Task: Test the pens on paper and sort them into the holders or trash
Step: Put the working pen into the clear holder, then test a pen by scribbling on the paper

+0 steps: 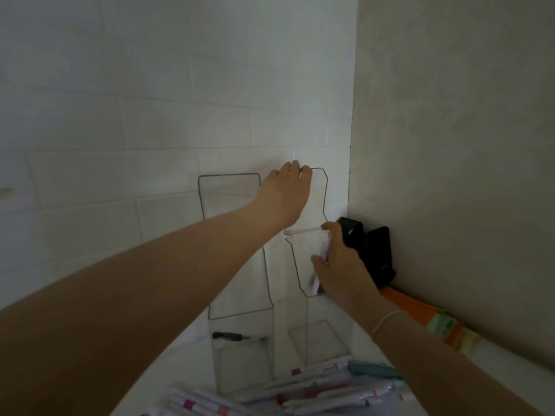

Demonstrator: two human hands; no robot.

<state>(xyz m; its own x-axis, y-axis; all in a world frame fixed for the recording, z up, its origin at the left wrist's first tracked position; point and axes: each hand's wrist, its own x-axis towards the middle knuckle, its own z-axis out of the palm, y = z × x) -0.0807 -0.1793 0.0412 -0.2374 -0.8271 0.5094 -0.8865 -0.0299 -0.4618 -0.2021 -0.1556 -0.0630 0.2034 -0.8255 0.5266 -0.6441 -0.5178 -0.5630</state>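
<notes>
Pen stands nearly upright, pinched in the right hand beside the right holder. The left hand (fingers hooked) grips that holder's top edge.

Two clear acrylic holders stand upright side by side against the white wall. Left holder: tall, stepped outline, one dark pen lying flat in its lowest compartment. Right holder: same form, lowest compartment bare. Loose pens, mostly white barrels with coloured bands, lie heaped on the table before both holders.
</notes>
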